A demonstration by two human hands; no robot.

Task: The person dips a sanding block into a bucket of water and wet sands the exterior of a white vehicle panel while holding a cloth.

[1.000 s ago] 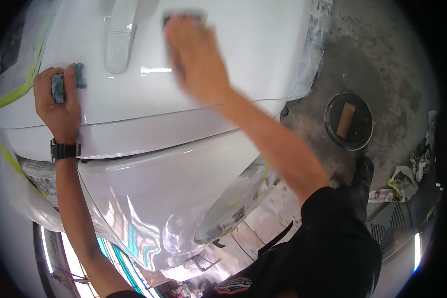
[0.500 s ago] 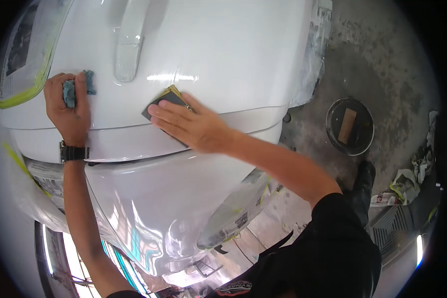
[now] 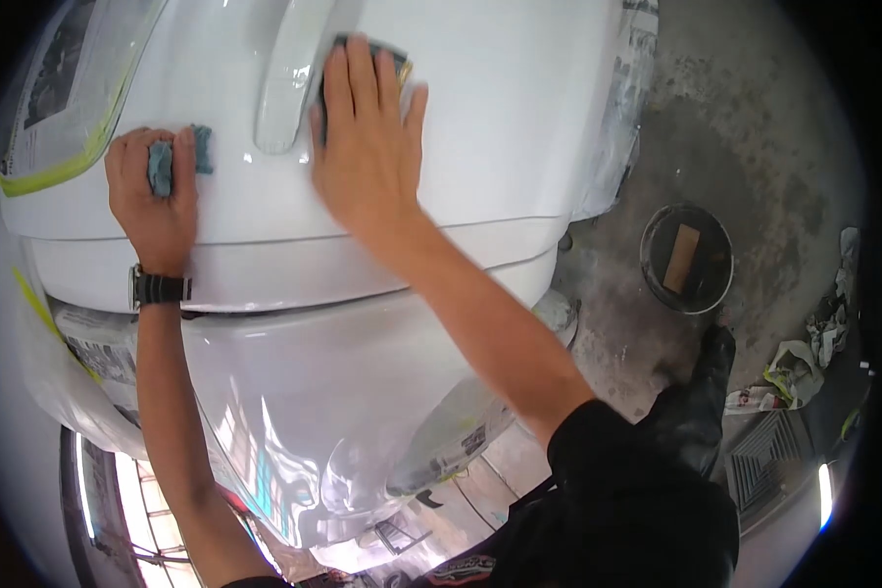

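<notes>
A glossy white car panel (image 3: 500, 118) fills the upper middle of the view. On its left part rests my left hand (image 3: 154, 196), its fingers curled round a crumpled blue-green cloth (image 3: 202, 149); a dark watch is on the wrist. Farther up the panel, my right hand (image 3: 372, 147) presses a dark flat sanding pad or sheet (image 3: 394, 51) with a yellowish edge against the surface. The fingers lie stretched over it and hide most of it. Just left of this hand runs a raised white moulding (image 3: 286, 98).
On the floor at the right stands a round black basin (image 3: 649, 279) holding a tan block (image 3: 681, 257). Masking film with yellow-green tape (image 3: 54, 178) covers the upper left. Crumpled paper (image 3: 796, 367) lies near a floor grate (image 3: 766, 461). A lower white bumper (image 3: 314, 412) curves below.
My right hand has moved up the panel with the dark pad, away from the lower seam. My left hand, still round the cloth, appears slightly farther right as the view shifts.
</notes>
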